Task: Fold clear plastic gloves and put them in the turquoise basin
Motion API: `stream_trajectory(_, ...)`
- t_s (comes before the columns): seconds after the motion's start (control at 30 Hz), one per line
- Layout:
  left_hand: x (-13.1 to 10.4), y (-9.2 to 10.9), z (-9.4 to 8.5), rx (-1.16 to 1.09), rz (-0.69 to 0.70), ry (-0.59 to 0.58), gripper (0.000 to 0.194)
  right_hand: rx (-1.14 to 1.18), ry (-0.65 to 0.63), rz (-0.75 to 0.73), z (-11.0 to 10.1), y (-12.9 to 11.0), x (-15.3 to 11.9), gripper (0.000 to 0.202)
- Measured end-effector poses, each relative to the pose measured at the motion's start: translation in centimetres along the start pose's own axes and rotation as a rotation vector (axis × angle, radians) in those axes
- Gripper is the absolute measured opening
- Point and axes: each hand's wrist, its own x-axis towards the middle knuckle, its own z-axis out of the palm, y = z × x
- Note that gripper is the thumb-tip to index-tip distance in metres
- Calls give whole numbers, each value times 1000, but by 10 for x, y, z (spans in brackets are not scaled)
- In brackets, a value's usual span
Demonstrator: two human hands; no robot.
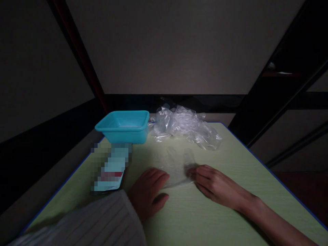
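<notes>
A thin, see-through plastic bag (175,171) lies flat on the table in front of me, with two strips like handles at its far side. My right hand (214,184) has its fingertips closed on the bag's right edge. At the left edge, my left hand (151,191) rests with its fingers stretched out and the thumb apart, fingertips touching or very near the plastic. Beyond the bag is a crumpled heap of clear plastic bags (183,123).
A blue plastic basket (122,136) stands at the table's far left corner. Nearer to me lies a phone (112,171) with a lit, blurred-out screen, close to my left sleeve. The pale green table (205,222) has a blue edge and meets a wall at the back.
</notes>
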Motion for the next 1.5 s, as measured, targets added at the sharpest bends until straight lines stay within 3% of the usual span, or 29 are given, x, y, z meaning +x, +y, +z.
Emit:
stream_trajectory(0.13,4,2,-5,32,1,27,30,59,67,31,2,2,-1,29)
stream_trajectory(0.27,6,0,-6,40,38,128,17,102,103,81,1,3,-1,27)
stream_trajectory(0.53,1,-2,-11,-221,-32,219,18,345,134,222,-19,-5,-2,27)
stream_trajectory(0.63,-1,12,-23,-564,-211,129,23,558,179,311,-32,-15,-4,26)
stream_trajectory(0.73,2,26,-41,-1243,-420,-183,35,907,210,372,-40,-22,-4,29)
stream_trajectory(0.83,9,27,-48,-1547,-510,-235,43,1166,181,437,-39,-20,-1,32)
stream_trajectory(0.93,18,15,-41,-1546,-667,-219,42,1239,133,531,-27,-10,3,34)
stream_trajectory(1.03,25,0,-28,-1345,-772,-182,41,1228,59,579,-12,0,4,32)
stream_trajectory(1.3,25,-9,-18,-1101,-796,-143,32,1265,-52,462,-3,9,1,10)
stream_trajectory(1.43,27,-9,-19,-1108,-851,53,41,1279,-99,486,-2,14,0,1)
stream_trajectory(1.5,29,-11,-21,-1128,-883,170,46,1270,-87,556,1,18,0,7)
